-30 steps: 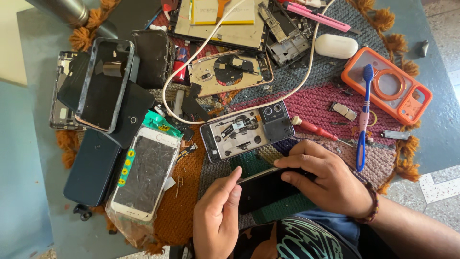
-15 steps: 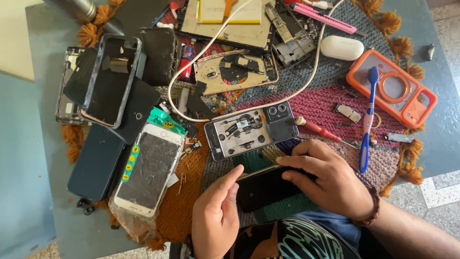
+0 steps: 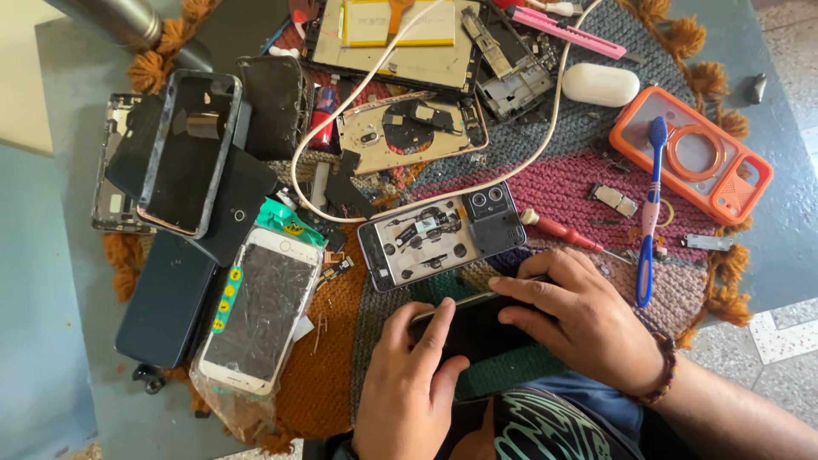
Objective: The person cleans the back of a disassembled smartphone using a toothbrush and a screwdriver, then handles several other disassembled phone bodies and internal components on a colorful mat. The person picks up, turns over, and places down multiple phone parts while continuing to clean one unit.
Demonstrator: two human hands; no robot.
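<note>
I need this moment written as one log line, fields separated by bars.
left hand: on dark phone | right hand: grips phone's upper edge | near: opened phone back, red screwdriver | surface: knitted mat

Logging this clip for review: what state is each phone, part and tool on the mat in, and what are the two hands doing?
Dark phone: gripped by both hands, tilted on edge.
Left hand: fingers on the phone's near edge.
Right hand: fingers over its far edge.
Opened phone: back off, insides exposed.
White phone: screen cracked, lying on a plastic bag.
Orange case: empty.
Blue toothbrush: lying flat.
Red screwdriver: lying flat, untouched.
White cable: looped loosely across parts.
</note>
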